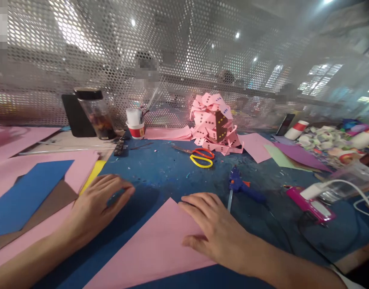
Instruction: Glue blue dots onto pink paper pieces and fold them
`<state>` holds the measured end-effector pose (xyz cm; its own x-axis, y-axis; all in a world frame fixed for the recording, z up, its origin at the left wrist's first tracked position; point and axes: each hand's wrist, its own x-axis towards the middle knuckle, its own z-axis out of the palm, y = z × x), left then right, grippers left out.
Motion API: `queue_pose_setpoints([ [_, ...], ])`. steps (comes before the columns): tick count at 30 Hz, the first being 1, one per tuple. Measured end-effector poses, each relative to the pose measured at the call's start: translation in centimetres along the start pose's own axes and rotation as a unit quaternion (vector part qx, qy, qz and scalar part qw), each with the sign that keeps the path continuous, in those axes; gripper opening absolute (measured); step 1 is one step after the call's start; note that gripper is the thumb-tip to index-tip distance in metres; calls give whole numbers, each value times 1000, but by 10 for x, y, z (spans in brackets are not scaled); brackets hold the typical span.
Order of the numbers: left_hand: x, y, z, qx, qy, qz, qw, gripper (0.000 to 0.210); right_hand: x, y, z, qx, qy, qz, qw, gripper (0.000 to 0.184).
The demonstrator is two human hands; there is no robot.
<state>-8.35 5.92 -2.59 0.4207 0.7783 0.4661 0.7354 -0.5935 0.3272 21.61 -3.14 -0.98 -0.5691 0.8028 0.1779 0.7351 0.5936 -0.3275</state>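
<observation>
A large pink sheet of paper (pixel 151 249) lies on the blue table in front of me, one corner pointing away. My right hand (pixel 207 224) rests over its right side, fingers stretched out and thumb apart. Left of the sheet, my left hand (pixel 104 196) hovers with fingers bent loosely and a gap between thumb and forefinger; nothing shows in it. Beside that hand are a blue sheet (pixel 31 196), a brown sheet (pixel 49 204) and a yellow sheet (pixel 94 172) on pink paper. A blue glue gun (pixel 240 184) lies beyond my right hand.
Scissors (pixel 199 156) lie mid-table before a pink paper model (pixel 214 124). A paper cup (pixel 135 129) and a lidded drink cup (pixel 97 114) stand at the back left. On the right are coloured sheets (pixel 292 154), a pink power strip (pixel 311 206) with cables, and paper scraps (pixel 319 138).
</observation>
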Motion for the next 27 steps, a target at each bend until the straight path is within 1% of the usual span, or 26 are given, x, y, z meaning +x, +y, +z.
queue_pose_setpoints([
  [1,-1,0,1,0,-1,7,1000,18,-1,0,1,-11,-7,2,1000,62],
  [4,-3,-1,2,4,-4,14,1000,13,-4,2,3,-32,-29,13,999,64],
  [8,-5,-2,3,4,23,39,999,7,-5,8,5,-30,-49,6,998,61],
  [10,-6,-2,3,9,39,57,998,9,-4,11,6,-32,-57,-4,998,58],
  [13,-7,0,2,13,16,75,997,8,-4,11,8,-39,-43,-11,998,54],
  [14,-6,2,1,13,0,73,997,6,-4,10,9,-40,-38,-9,998,53],
  [16,-5,4,0,11,2,66,998,5,-3,7,9,-38,-29,-8,999,49],
  [17,-5,5,-1,6,17,72,997,4,-2,6,8,-35,-23,-10,999,47],
  [18,-5,6,-2,3,10,73,997,4,-1,4,6,-30,-19,-12,999,45],
  [19,-5,7,-2,0,4,73,997,5,1,3,4,-23,-20,-13,999,43],
  [20,-5,7,-2,-7,17,75,997,4,2,2,2,-12,-21,-15,1000,41],
  [21,-5,6,-2,-14,18,74,997,4,4,1,-1,0,-25,-15,1000,39],
  [23,-5,5,-2,-21,3,66,998,5,6,0,-4,22,-31,-8,999,36],
  [25,-5,5,-2,-24,15,70,997,6,5,-2,-5,38,-26,3,999,32],
  [27,-4,5,-3,-27,12,58,998,6,3,-3,-3,57,-15,15,998,31],
])
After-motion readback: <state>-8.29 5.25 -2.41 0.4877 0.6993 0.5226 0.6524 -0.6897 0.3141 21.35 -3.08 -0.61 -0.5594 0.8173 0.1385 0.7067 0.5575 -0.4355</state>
